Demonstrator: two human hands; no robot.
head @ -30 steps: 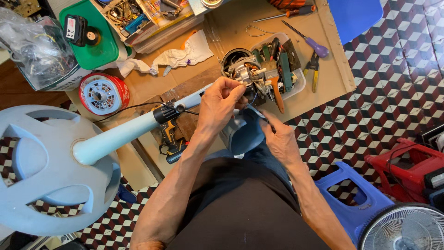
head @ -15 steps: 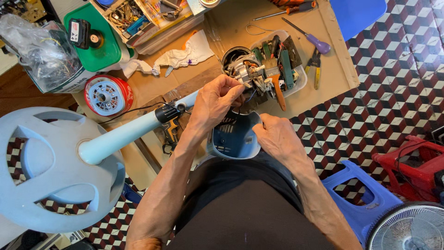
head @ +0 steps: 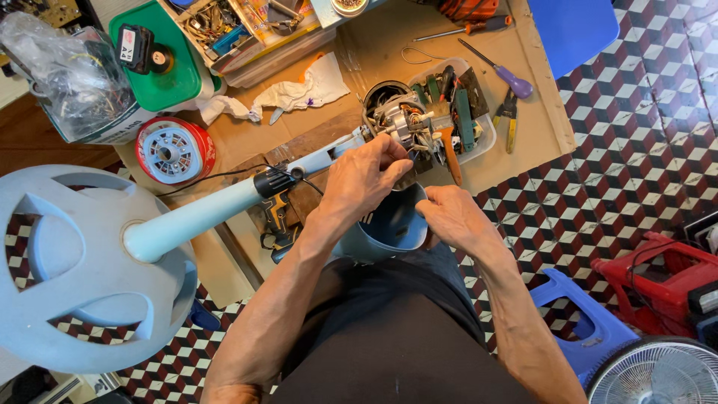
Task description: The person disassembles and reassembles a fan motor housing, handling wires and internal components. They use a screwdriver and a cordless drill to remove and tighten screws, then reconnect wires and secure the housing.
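Note:
A pale blue stand fan lies across the cardboard-covered worktop, its round base (head: 67,277) at the left and its pole (head: 194,217) running toward the bare motor (head: 396,120). My left hand (head: 366,176) reaches over the pole, fingertips pinched on thin wires at the motor's near side. My right hand (head: 456,217) sits just below it, fingers curled on the rim of the blue motor cover (head: 385,232), which rests against my lap.
A clear tray of tools (head: 467,123) sits behind the motor, with pliers (head: 508,120) and a purple-handled screwdriver (head: 501,67) beside it. A red-rimmed round part (head: 173,151), a white rag (head: 299,93), a green lid (head: 168,71), a blue stool (head: 587,322) and a fan grille (head: 658,374) surround me.
The fan and its base have shifted slightly right in view. My right hand has moved up from my lap to the rim of the blue cover. My left hand stays at the motor wires.

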